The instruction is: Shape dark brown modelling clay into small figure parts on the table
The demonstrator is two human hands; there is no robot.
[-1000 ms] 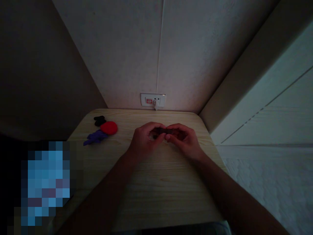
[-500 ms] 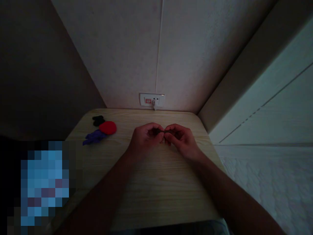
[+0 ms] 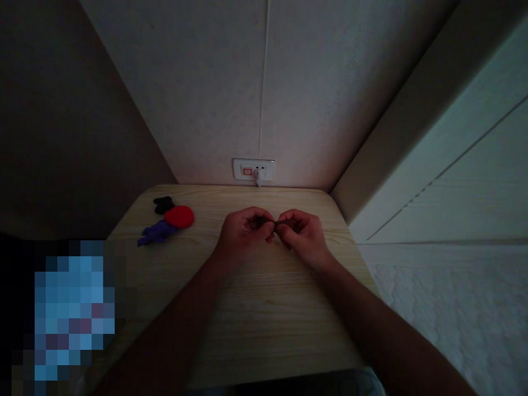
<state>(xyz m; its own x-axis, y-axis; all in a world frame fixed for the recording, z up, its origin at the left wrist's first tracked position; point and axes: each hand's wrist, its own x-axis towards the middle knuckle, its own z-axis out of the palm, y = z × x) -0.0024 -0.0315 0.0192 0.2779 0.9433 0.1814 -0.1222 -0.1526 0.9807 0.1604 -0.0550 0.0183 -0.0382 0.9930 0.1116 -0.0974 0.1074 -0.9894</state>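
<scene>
Above the middle of the wooden tabletop [image 3: 256, 308], my left hand [image 3: 241, 234] and my right hand [image 3: 306, 235] meet almost fingertip to fingertip. Between them they pinch a small dark piece [image 3: 281, 222], thumbs on the near side. Curled fingers cover most of this piece, so its kind and full shape are hidden. At the left of the tabletop, apart from both hands, lie a smooth red flat oval piece [image 3: 180, 216], a lumpy purple piece [image 3: 159, 232] and a small black lobed piece [image 3: 164, 205]. The red piece partly overlaps the purple one.
Behind the tabletop rises a pale wall with a socket panel [image 3: 243, 170] that has a red switch and a plug in it. A pale panelled surface [image 3: 412, 181] stands on the right, above a white quilted surface [image 3: 454, 313]. A pixelated blue patch [image 3: 74, 308] covers the lower left.
Both hands keep their pinch on the small dark piece, with slight finger movement. The whole view has shifted a little; the pieces at the left lie as before.
</scene>
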